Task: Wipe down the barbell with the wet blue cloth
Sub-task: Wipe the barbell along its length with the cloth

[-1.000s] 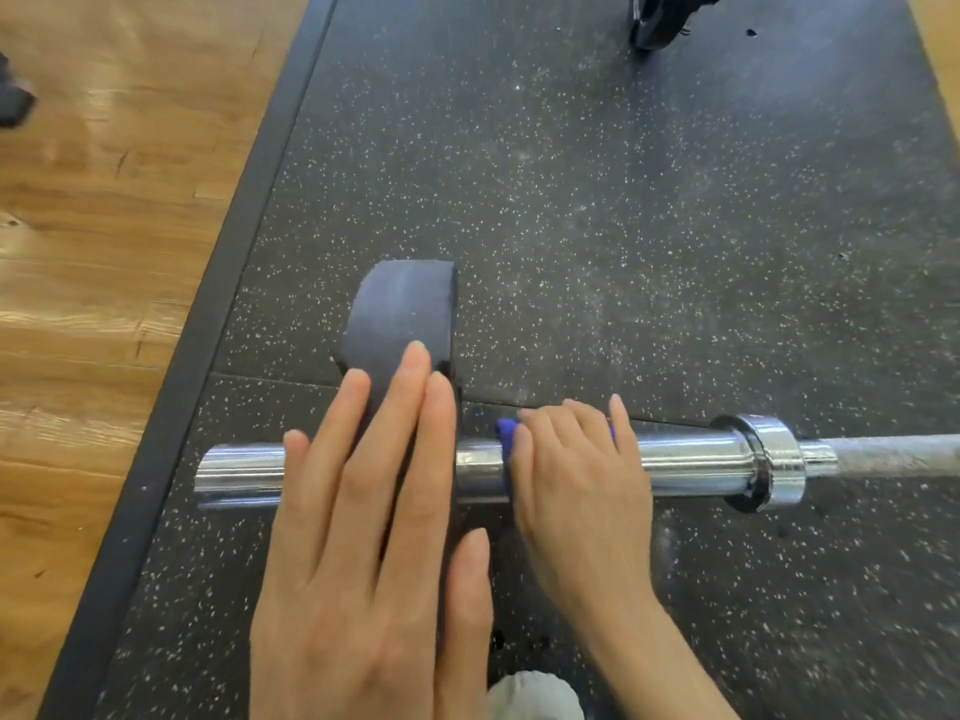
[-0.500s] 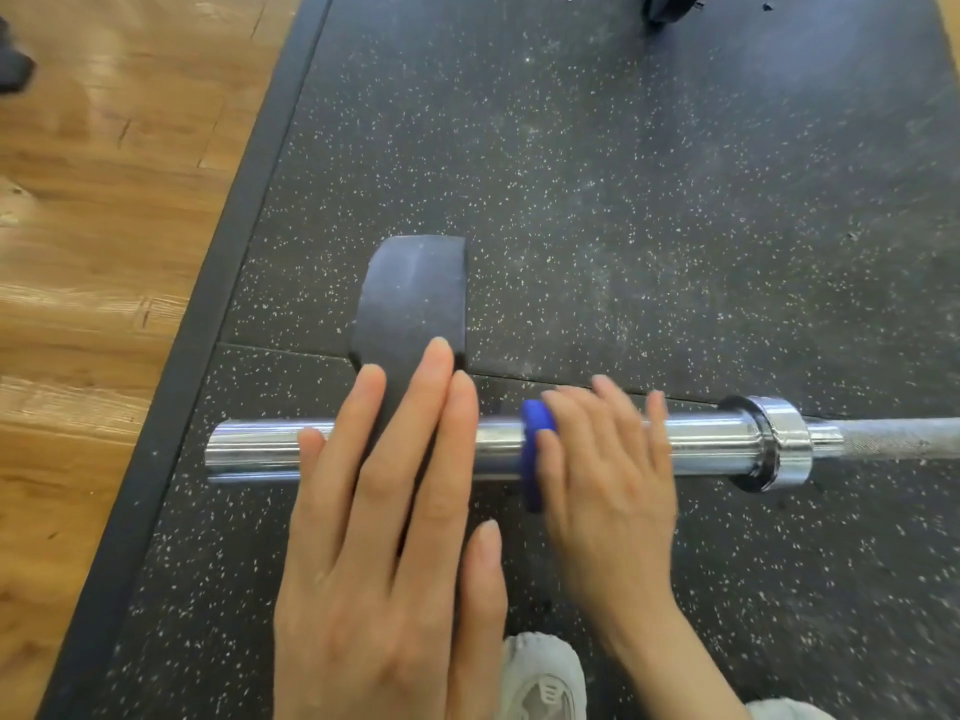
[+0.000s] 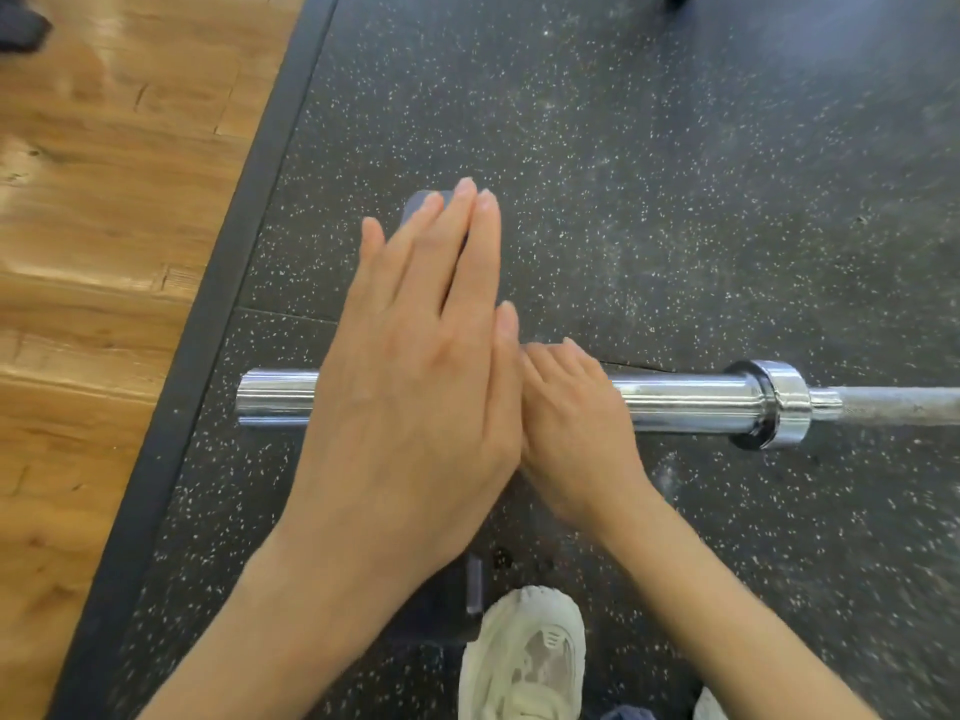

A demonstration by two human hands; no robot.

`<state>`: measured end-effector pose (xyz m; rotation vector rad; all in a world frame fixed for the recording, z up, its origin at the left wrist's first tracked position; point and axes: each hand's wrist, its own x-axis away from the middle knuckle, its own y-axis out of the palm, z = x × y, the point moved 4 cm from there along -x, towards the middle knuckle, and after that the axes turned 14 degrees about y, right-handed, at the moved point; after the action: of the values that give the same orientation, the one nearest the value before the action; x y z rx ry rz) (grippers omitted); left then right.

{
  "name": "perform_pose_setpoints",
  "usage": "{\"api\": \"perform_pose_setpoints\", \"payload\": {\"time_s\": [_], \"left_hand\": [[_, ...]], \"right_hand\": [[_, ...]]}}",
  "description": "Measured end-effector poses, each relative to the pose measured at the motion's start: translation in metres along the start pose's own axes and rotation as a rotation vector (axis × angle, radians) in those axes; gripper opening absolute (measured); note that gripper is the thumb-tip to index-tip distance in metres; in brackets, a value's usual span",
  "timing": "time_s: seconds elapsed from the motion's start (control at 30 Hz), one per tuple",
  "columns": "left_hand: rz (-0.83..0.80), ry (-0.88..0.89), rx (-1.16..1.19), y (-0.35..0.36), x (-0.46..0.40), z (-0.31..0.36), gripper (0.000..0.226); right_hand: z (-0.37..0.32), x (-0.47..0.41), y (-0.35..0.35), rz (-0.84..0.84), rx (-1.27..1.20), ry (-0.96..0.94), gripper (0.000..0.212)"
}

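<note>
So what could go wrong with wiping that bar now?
The bar is round and lies on the floor mat, so it might roll toward the shoe. The cloth is hidden under the right hand, so a bunched-up cloth could miss spots. The flat left hand blocks the view of the sleeve beneath.

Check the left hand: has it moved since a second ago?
Yes, forward: the left hand's fingertips sat over the pad's near end, now they reach its far end, palm over the barbell.

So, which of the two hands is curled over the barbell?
The right hand: its fingers curl over the barbell sleeve. The left hand is flat, fingers straight.
</note>
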<state>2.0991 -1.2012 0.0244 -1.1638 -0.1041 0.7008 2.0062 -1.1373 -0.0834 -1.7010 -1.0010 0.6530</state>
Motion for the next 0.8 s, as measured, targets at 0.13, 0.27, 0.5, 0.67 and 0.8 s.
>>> {"api": "perform_pose_setpoints", "payload": {"time_s": [0.13, 0.27, 0.5, 0.67, 0.8], "left_hand": [[0.008, 0.015, -0.002, -0.002, 0.003, 0.002, 0.060], [0.018, 0.024, -0.013, -0.001, 0.007, 0.008, 0.060], [0.068, 0.048, 0.008, -0.001, 0.030, 0.020, 0.059], [0.085, 0.057, 0.013, -0.001, 0.050, 0.029, 0.059], [0.102, 0.066, 0.026, -0.001, 0.056, 0.034, 0.056]], "right_hand": [[0.026, -0.025, -0.023, -0.389, 0.239, 0.140, 0.029], [0.017, -0.057, -0.014, -0.786, 0.006, 0.220, 0.038], [0.009, -0.041, -0.006, -0.712, 0.065, 0.123, 0.035], [0.010, -0.011, -0.011, -0.478, 0.205, 0.013, 0.019], [0.007, 0.012, 0.005, -0.141, 0.171, -0.088, 0.037]]}}
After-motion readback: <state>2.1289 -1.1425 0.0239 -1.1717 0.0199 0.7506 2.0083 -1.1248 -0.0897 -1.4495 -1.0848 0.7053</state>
